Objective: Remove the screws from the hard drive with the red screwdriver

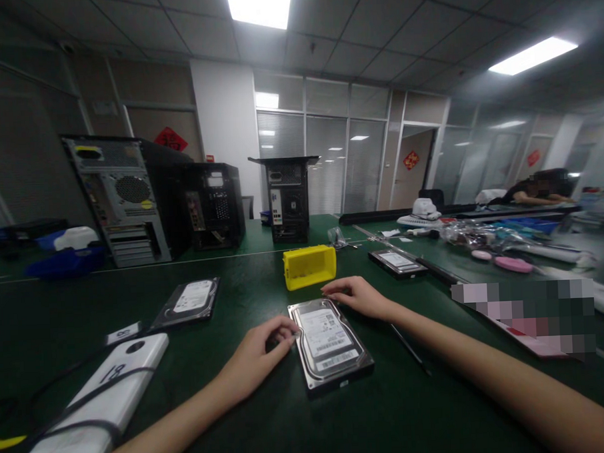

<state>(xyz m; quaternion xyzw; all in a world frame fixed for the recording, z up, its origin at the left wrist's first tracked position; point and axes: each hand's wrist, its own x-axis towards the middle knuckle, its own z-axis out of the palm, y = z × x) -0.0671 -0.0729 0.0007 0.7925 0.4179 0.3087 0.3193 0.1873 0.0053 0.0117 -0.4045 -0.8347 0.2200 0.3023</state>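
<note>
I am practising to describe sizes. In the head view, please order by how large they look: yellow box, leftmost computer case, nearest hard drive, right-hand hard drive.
Leftmost computer case
Nearest hard drive, helped by closeness to the camera
Yellow box
Right-hand hard drive

One head-worn view, facing forward and down.
It looks from above and behind the left hand (271,340) and right hand (358,296), near enough for the forearms to run in from the lower edges, and wide enough to reach past the hands to the far room and ceiling (198,27).
</note>
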